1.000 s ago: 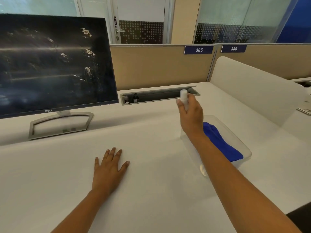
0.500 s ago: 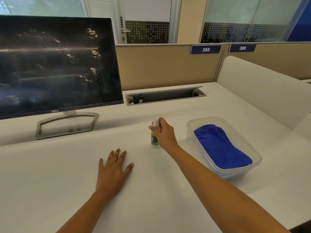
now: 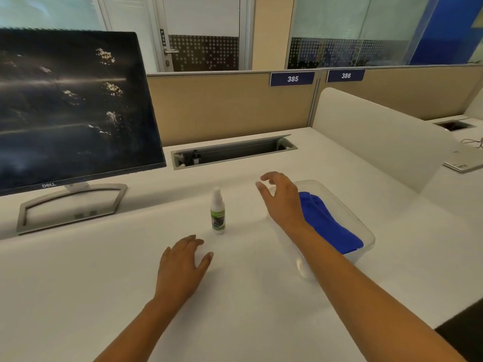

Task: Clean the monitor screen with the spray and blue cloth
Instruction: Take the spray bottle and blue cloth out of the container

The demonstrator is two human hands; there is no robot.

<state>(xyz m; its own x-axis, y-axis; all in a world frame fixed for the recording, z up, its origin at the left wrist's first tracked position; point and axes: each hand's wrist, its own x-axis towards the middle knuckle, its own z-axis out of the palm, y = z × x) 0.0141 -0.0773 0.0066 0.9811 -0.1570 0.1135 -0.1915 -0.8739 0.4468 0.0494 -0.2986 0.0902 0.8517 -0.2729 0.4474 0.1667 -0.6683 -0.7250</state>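
Note:
A dark monitor [image 3: 70,105] with smears and white specks on its screen stands at the back left on a silver stand. The small white spray bottle [image 3: 217,210] with a green label stands upright on the desk, free of both hands. My right hand [image 3: 281,198] hovers just right of it, fingers loosely spread and empty, above the left end of a clear plastic tub [image 3: 366,237]. The blue cloth [image 3: 329,226] lies folded in that tub, partly hidden by my wrist. My left hand [image 3: 181,265] rests palm down on the desk in front of the bottle.
The white desk [image 3: 78,296] stretches to the near edge. An open cable tray [image 3: 232,151] runs along the back. A beige partition [image 3: 227,105] and a white side divider [image 3: 379,137] bound the desk; a neighbouring desk lies to the right.
My right hand carried the spray bottle from above the tub to the desk, set it upright, let go and drew back to the right. The left hand stayed on the desk.

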